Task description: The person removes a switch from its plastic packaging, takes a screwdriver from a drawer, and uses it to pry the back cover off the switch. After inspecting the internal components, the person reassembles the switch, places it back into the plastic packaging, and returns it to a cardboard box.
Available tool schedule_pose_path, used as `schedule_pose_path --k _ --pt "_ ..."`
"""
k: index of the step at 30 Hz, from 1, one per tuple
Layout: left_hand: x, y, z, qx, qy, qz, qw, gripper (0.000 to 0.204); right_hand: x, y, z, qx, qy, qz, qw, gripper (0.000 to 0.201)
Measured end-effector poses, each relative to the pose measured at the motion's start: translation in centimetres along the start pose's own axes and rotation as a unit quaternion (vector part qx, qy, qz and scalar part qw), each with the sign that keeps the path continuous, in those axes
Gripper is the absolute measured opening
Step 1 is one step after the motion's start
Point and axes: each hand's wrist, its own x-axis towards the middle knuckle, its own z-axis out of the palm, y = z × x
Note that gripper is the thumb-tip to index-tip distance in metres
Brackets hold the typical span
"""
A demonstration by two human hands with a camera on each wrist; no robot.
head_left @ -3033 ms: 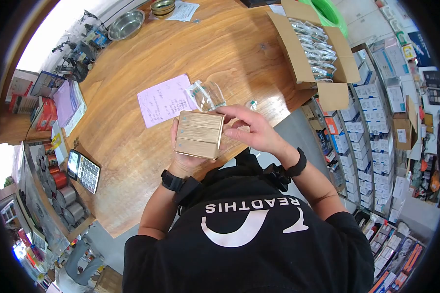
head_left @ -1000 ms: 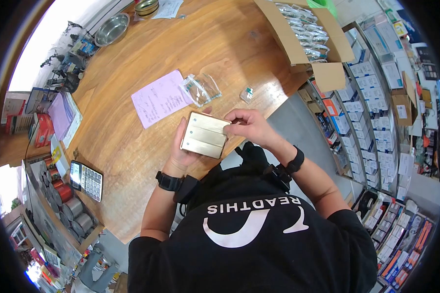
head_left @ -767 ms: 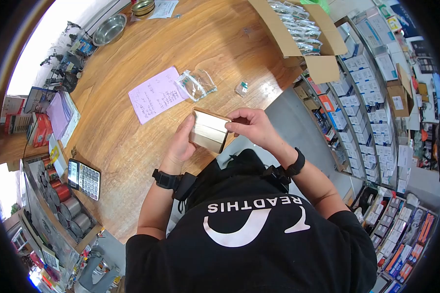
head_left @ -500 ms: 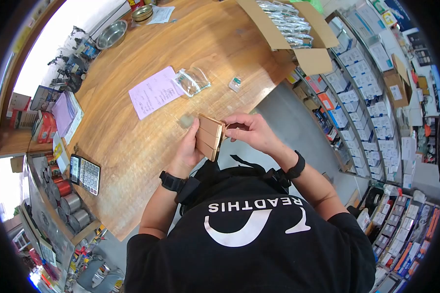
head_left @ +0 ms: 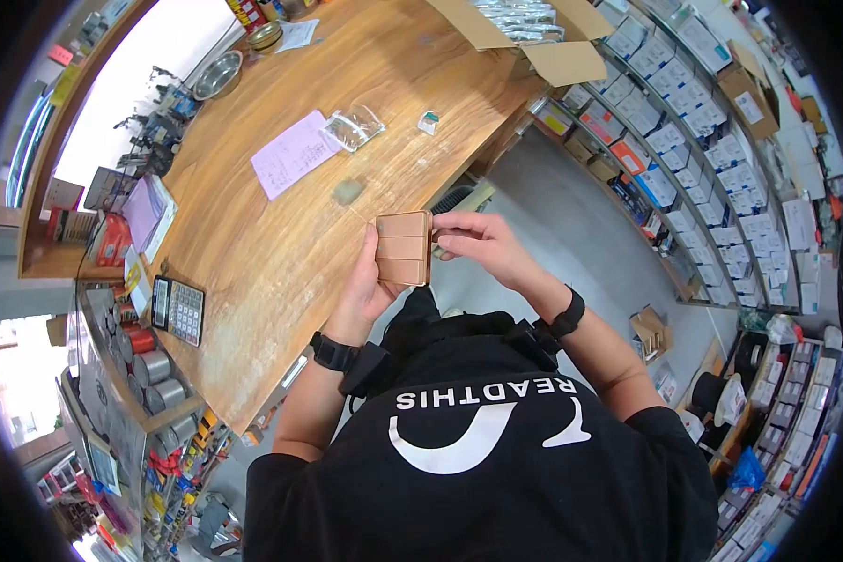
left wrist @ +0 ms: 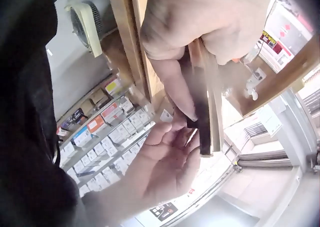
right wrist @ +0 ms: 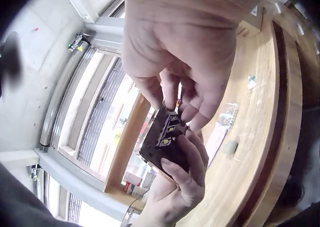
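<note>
A gold three-gang wall switch (head_left: 403,245) is held up just past the table's edge in the head view. My left hand (head_left: 363,288) grips it, thumb along the near left edge and the other fingers behind. In the right wrist view its black back with brass screw terminals (right wrist: 170,132) shows, the left fingers curled across it. My right hand (head_left: 490,246) has curled fingers at the switch's right edge; seen from the right wrist, those fingertips pinch the upper edge and back near the terminals. The left wrist view has the right hand (left wrist: 162,162) reaching the dark back from below.
On the wooden table (head_left: 262,281) lie a pink written sheet (head_left: 292,155), a clear plastic bag (head_left: 354,127), a small green-and-clear packet (head_left: 428,123) and a grey-green piece (head_left: 348,192). A calculator (head_left: 178,309) is at left, an open carton (head_left: 567,61) at the far right corner.
The wall switch has turned from face-up to tilted on edge, its gold face leaning left. My right fingers have moved toward its back. The head view has shifted, bringing more floor into sight.
</note>
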Motion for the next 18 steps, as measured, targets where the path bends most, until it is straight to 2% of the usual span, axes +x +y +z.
schedule_pose_path --k 3,4,6,7,9,10,12,13,17,18 --pt "-0.4 -1.3 -1.8 -0.024 -0.025 -0.003 0.999 0.055 -0.7 -0.2 0.5 -0.02 -0.027 0.001 0.999 0.03" --pt "-0.4 -1.9 -2.5 -0.069 -0.046 -0.02 0.996 0.053 -0.8 -0.1 0.6 -0.02 -0.031 -0.002 0.999 0.03" --pt "-0.8 -2.3 -3.2 -0.114 -0.064 -0.035 0.991 0.052 -0.8 0.1 1.2 -0.005 -0.056 -0.059 0.997 0.034" --pt "-1.2 -2.4 -3.1 -0.12 -0.052 -0.05 0.99 0.051 -0.9 -0.1 1.8 -0.004 -0.059 -0.058 0.997 0.034" --pt "-2.0 -2.9 -3.4 -0.132 -0.034 -0.065 0.989 0.05 -1.4 -0.5 2.8 -0.21 0.033 -0.158 0.964 0.041" --pt "-2.2 -3.0 -3.7 -0.148 -0.054 -0.075 0.985 0.049 -1.3 -0.1 2.9 -0.208 0.029 -0.153 0.966 0.041" --pt "-2.9 -3.2 -4.1 -0.167 -0.069 -0.084 0.98 0.049 -0.7 0.6 2.8 -0.287 -0.027 -0.243 0.926 0.046" --pt "-3.4 -3.1 -4.0 -0.162 -0.049 -0.085 0.982 0.049 -0.6 0.5 2.8 -0.29 -0.052 -0.202 0.934 0.046" --pt "-4.5 -3.1 -5.2 -0.15 -0.039 -0.078 0.985 0.049 -0.5 0.7 3.8 -0.327 -0.073 -0.204 0.92 0.042" --pt "-4.7 -3.0 -5.4 -0.159 -0.045 -0.078 0.983 0.049 -0.7 0.5 4.4 -0.289 -0.086 -0.185 0.935 0.038"
